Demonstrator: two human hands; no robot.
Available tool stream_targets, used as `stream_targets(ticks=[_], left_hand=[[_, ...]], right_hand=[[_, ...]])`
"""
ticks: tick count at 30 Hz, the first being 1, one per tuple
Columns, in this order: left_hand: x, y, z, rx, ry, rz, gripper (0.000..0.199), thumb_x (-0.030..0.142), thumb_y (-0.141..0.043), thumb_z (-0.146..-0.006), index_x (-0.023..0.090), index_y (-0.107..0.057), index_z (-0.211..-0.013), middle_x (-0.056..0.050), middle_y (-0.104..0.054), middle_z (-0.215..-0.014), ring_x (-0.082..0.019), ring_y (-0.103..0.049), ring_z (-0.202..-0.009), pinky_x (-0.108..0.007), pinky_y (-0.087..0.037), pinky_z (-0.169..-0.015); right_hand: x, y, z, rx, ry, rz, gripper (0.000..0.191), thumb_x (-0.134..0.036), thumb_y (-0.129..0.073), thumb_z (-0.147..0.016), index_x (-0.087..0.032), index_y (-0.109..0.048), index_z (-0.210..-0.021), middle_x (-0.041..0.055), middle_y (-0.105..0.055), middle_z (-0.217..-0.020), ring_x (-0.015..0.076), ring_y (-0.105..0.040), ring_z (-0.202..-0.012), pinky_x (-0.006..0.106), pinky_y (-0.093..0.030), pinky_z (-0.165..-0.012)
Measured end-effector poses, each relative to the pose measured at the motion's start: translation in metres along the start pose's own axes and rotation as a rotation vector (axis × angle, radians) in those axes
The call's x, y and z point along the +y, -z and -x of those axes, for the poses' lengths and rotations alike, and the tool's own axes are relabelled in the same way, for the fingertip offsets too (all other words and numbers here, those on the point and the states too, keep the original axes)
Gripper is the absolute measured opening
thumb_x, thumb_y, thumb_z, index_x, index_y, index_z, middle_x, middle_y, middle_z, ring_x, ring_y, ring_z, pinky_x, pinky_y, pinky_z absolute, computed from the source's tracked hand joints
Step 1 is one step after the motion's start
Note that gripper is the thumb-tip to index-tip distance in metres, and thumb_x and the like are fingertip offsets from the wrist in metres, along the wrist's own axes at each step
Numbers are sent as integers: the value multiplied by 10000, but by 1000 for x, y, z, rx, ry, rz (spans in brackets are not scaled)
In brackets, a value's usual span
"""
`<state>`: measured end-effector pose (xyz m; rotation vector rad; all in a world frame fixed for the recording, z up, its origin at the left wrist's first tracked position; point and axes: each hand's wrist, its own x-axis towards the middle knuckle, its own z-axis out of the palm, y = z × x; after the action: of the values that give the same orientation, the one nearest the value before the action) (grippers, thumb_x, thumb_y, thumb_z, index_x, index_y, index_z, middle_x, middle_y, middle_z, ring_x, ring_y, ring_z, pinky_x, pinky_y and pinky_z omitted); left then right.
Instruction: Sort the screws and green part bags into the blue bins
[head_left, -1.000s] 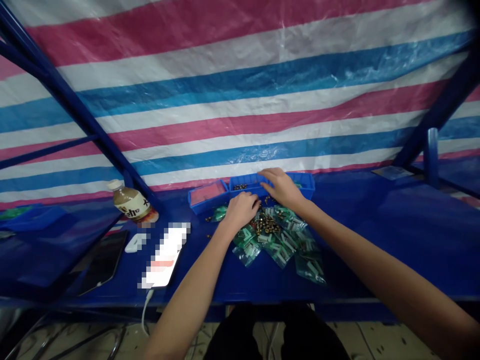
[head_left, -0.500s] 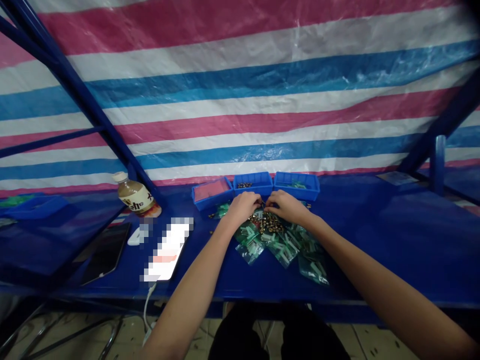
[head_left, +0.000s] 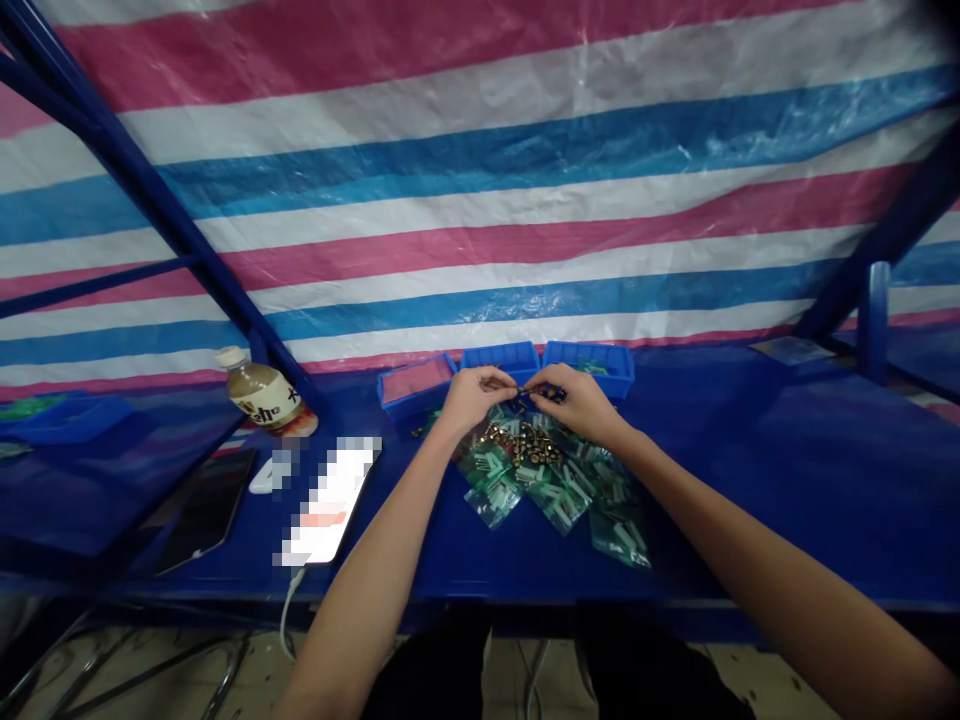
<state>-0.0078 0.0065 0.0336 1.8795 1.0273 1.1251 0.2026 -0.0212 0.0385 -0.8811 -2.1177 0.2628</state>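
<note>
My left hand (head_left: 480,395) and my right hand (head_left: 568,397) meet fingertip to fingertip above a heap of small brass-coloured metal pieces (head_left: 534,445). Both are pinched closed on a small dark, brassy metal piece (head_left: 523,391) between them, its exact kind too small to make out. Under and around the heap lie several clear bags (head_left: 559,500) with green and white strips inside. Just beyond my hands stand a blue bin (head_left: 501,356) and another blue bin holding green packets (head_left: 595,366). Part of the first bin is hidden behind my left hand.
A blue bin with pink contents (head_left: 415,382) stands left of the others. Further left are a drink bottle (head_left: 264,395), a lit phone (head_left: 334,505) on a white cable, a white object (head_left: 268,474) and a dark tablet (head_left: 208,510). Blue frame bars (head_left: 172,215) and a striped sheet rise behind.
Both hands have risen slightly off the heap and moved a little away from me, fingertips now together at the small metal piece. The view has shifted slightly.
</note>
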Motion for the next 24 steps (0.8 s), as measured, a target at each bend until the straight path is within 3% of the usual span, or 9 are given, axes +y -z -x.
stream_targets(ticks=[6, 13, 16, 19, 22, 24], left_hand=[[-1, 0, 0, 42, 36, 195, 266, 322, -835, -638, 147, -706, -790, -49, -728, -783, -181, -680, -759, -345, -533, -784], [4, -2, 0, 81, 10, 152, 245, 334, -816, -673, 154, -715, -804, -55, -737, -809, -197, -689, -781, -352, -540, -792], [1, 6, -4, 242, -84, -57, 159, 312, -734, -780, 169, -727, -850, -60, -745, -859, -207, -686, -816, -362, -534, -814], [-7, 20, -8, 376, -194, -430, 142, 269, -660, -857, 188, -738, -945, -71, -742, -969, -232, -651, -955, -400, -488, -918], [-14, 31, -6, 334, -270, -750, 260, 266, -631, -889, 201, -697, -1132, -85, -699, -1145, -266, -552, -1129, -447, -411, -1012], [-14, 32, -2, 265, -306, -860, 292, 267, -588, -919, 217, -664, -1197, -78, -675, -1175, -260, -519, -1135, -442, -398, -1008]], right_hand=[[0, 1, 0, 73, -23, 15, 140, -144, -594, -839, -211, -668, -937, 31, -688, -894, 184, -577, -833, 306, -458, -741], [-2, 1, 0, 104, -43, 5, 111, -170, -616, -847, -217, -668, -933, 23, -693, -894, 179, -588, -818, 300, -465, -735], [6, -6, -10, 161, -42, 76, 91, -217, -603, -889, -210, -670, -951, 41, -689, -910, 203, -586, -867, 321, -462, -777], [16, -14, -24, 182, -87, 201, 159, -222, -608, -898, -165, -673, -1031, 97, -689, -987, 255, -576, -967, 376, -443, -855], [21, -18, -30, 126, -120, 346, 258, -199, -604, -900, -140, -656, -1145, 139, -667, -1122, 301, -548, -1045, 428, -410, -885], [20, -17, -27, 64, -97, 414, 228, -192, -563, -924, -149, -678, -1116, 129, -666, -1110, 298, -536, -1029, 423, -398, -870]])
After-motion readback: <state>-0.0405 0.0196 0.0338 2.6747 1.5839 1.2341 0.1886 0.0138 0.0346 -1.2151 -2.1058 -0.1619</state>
